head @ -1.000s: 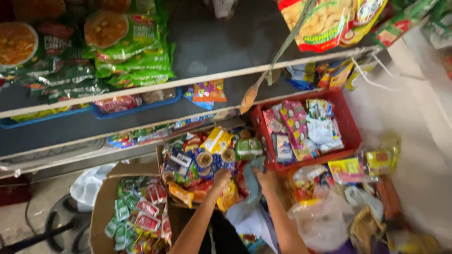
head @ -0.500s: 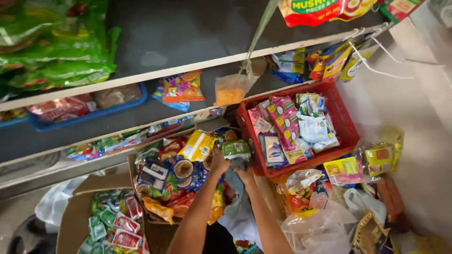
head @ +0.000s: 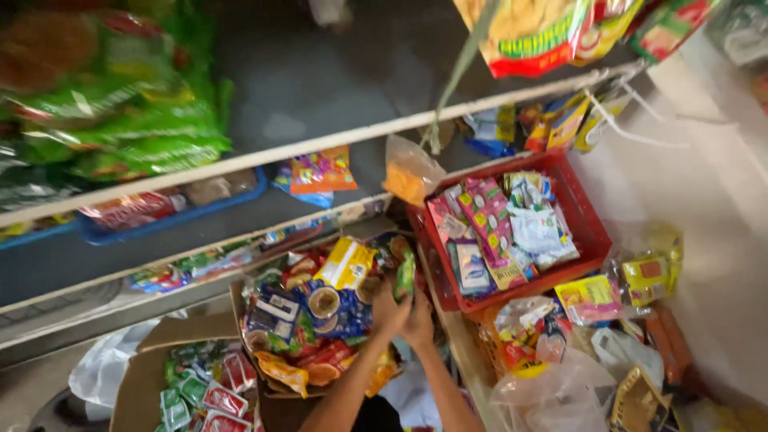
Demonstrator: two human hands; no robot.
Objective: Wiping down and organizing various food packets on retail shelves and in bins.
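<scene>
My left hand [head: 389,307] and my right hand [head: 419,320] are pressed together over the right end of a cardboard box [head: 238,298] heaped with snack packets. Between them they hold a small green packet [head: 406,274], which stands on edge just above the fingers. A yellow packet [head: 346,263] and blue packets with round pictures [head: 324,304] lie just left of the hands. The picture is blurred, so I cannot make out single fingers.
A red crate [head: 590,228] full of pink and white sachets stands right of the hands. A second cardboard box [head: 136,380] holds green and red sachets at lower left. Shelves [head: 240,160] with green bags run above. Plastic bags [head: 552,388] and loose packets lie at lower right.
The hands have come together and the green packet, which lay flat by the crate, now stands on edge in them. The camera has tilted slightly.
</scene>
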